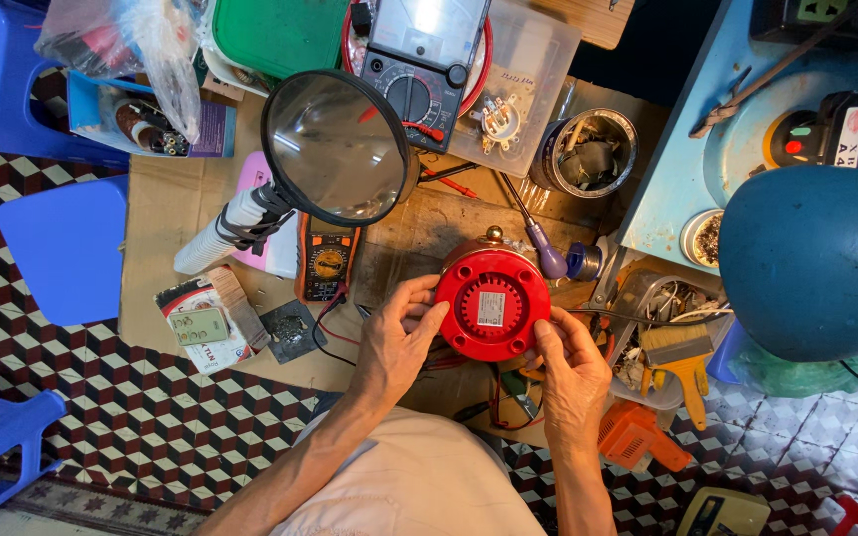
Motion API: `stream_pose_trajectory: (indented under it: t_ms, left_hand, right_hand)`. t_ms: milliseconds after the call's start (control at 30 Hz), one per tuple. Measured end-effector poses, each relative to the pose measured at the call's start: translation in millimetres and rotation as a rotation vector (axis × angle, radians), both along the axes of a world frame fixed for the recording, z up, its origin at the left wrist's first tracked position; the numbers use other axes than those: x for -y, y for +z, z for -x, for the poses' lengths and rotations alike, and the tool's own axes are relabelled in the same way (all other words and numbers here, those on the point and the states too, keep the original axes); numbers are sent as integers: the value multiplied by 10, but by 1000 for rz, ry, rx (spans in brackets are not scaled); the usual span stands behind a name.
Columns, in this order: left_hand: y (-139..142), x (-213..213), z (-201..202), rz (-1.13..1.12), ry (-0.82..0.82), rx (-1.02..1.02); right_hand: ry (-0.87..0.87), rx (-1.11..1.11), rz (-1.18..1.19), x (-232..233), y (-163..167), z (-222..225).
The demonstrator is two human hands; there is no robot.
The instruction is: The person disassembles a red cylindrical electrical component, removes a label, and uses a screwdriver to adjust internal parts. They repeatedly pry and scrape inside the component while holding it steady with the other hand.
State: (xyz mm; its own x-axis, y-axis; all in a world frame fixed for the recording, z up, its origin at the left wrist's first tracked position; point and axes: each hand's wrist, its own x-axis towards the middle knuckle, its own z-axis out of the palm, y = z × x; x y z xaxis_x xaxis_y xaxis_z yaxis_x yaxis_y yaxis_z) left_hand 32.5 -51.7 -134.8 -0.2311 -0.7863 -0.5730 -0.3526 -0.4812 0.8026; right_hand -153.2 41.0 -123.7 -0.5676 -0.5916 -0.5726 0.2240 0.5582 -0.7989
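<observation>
Over the brown cardboard sheet [166, 213] on the tiled floor, you hold the round red plastic device [493, 303], ribbed base with a small white label facing up, between both hands. Your left hand [397, 342] closes on its left rim with thumb and fingertips; your right hand [570, 372] pinches the lower right edge. Keep the grip on the rim only, even on both sides, so the base stays level and the brass knob at its far edge stays free. Mind the red wires beneath it and the purple-handled screwdriver [538, 238] just beside.
</observation>
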Motion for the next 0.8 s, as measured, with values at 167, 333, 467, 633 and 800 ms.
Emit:
stream_pose_trajectory:
  t_ms: [167, 333, 467, 633, 800]
  left_hand:
    - [20, -12, 20, 127, -22, 31]
    - [16, 27, 42, 168, -69, 164]
    - [-11, 51, 36, 116, -51, 160]
    - [-53, 55, 36, 139, -42, 146]
    - [-36, 56, 24, 132, -100, 179]
  right_hand:
    - [-25, -17, 0, 3, -47, -30]
    - [-37, -25, 16, 9, -45, -65]
    - [-16, -152, -21, 17, -54, -89]
    - [-10, -204, 5, 15, -67, -103]
    - [19, -295, -14, -5, -61, -98]
